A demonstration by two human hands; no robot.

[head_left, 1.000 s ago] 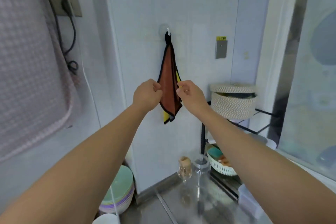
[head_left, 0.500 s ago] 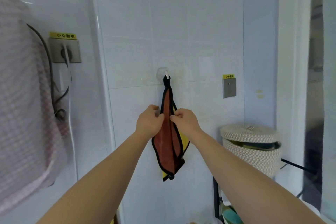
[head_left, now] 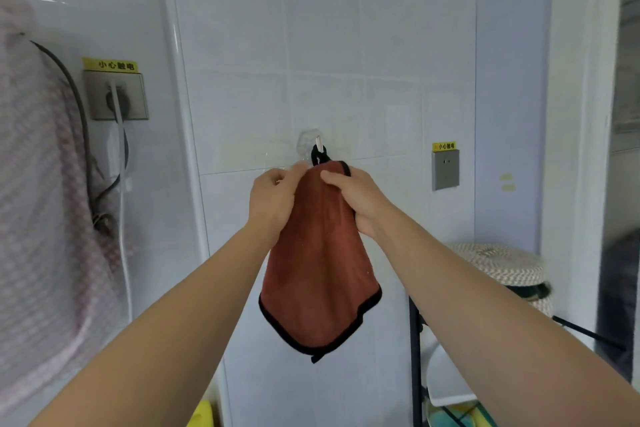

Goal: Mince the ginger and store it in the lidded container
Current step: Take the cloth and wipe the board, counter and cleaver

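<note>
Two hands: left hand [head_left: 273, 199], right hand [head_left: 360, 201], clamped on rust-brown black-edged cloth towel [head_left: 318, 281], likely for drying.
Support: towel hung from clear plastic wall hook [head_left: 307, 142].

Left grip [head_left: 273, 199], right grip [head_left: 363, 201]: bare hands; forearms bare to frame edge.

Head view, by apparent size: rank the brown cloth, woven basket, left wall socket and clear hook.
1. brown cloth
2. woven basket, partly hidden
3. left wall socket, on the nearer wall
4. clear hook
</note>
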